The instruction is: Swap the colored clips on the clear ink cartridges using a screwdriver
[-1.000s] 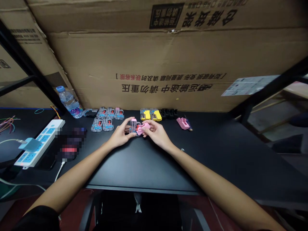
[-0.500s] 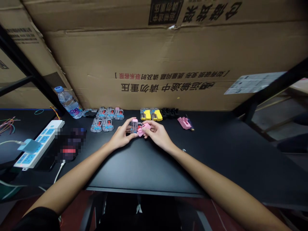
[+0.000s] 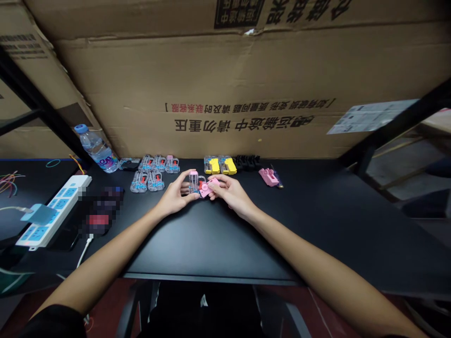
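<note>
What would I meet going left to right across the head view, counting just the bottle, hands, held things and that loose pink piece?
Water bottle, left hand, clear piece with pink top, pink part, right hand, loose pink piece.

Along its back edge, the black table (image 3: 218, 239) carries a bottle (image 3: 101, 151), clear units (image 3: 155, 181), yellow pieces (image 3: 230, 165) and black parts (image 3: 248, 162).

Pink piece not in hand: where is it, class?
Head view: the pink piece lies on the table, right of the black parts and right hand.
</note>
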`<state>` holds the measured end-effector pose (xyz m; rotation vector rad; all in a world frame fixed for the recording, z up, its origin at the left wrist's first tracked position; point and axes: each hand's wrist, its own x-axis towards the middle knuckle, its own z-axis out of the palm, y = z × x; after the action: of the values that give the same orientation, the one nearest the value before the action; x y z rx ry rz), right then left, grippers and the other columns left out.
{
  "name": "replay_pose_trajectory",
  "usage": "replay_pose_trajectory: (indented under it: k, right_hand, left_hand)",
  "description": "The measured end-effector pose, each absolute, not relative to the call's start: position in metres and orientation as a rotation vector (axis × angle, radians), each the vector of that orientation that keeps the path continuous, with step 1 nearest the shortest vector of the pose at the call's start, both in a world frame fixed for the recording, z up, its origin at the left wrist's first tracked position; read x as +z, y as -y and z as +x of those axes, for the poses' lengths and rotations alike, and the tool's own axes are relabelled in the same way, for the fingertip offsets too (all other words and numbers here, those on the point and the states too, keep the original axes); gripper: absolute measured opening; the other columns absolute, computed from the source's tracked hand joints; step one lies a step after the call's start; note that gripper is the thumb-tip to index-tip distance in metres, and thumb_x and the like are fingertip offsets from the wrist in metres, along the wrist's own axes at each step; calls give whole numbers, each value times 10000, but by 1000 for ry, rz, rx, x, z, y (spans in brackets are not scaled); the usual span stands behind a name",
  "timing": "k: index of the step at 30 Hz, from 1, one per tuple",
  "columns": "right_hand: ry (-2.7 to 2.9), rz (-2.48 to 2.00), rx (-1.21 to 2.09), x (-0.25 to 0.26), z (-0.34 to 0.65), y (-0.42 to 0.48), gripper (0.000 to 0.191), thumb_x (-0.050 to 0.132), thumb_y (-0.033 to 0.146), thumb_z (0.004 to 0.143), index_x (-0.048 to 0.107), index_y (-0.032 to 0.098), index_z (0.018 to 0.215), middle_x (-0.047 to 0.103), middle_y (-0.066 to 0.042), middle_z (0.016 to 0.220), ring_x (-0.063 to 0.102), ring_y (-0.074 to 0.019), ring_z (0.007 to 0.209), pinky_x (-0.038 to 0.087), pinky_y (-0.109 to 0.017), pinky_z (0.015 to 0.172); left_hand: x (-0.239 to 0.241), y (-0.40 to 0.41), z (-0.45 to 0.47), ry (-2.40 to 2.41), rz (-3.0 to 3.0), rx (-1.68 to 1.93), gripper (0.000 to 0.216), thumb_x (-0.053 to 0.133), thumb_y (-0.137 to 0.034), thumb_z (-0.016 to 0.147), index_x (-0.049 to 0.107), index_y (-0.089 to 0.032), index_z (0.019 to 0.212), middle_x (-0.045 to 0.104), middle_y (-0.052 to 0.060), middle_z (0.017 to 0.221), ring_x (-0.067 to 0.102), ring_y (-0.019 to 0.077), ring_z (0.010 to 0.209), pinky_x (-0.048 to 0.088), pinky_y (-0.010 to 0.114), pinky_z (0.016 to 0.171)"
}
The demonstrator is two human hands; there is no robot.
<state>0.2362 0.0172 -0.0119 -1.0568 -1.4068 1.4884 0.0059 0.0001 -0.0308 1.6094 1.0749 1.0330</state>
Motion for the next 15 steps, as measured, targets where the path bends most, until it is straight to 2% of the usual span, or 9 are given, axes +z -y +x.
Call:
replay_pose_trajectory:
  k: [6,11,15]
  right_hand:
    - [1355,-1042,1473,-18,232,-16,568,902,547,765,706,164,1136,762,-44,823,672,-158,626,600,-325,632]
    - [1406,-1003,1491,-18,231,-16,506,867,548,816,684,177,1106,752,-36,807,685,-162,635,613,-325,655]
    - [1540,-925,1479,-22,236,-20,480,790,554,898,620,220,1198,741,-18,795,710,-183,651,630,-346,674]
  left_hand:
    - [-27,3,7,-1078,1673,1037,847,851,-377,837,444,-196,1557,803,116,1145,801,268,1021,630,475,1009]
    - [-24,5,8,-1083,1743,1045,803,817,-399,872,447,-191,1554,807,108,1131,806,265,1001,638,475,1000]
    - [-21,6,9,-1104,1797,1031,796,804,-398,880,442,-179,1555,808,99,1118,805,261,1000,629,476,1023]
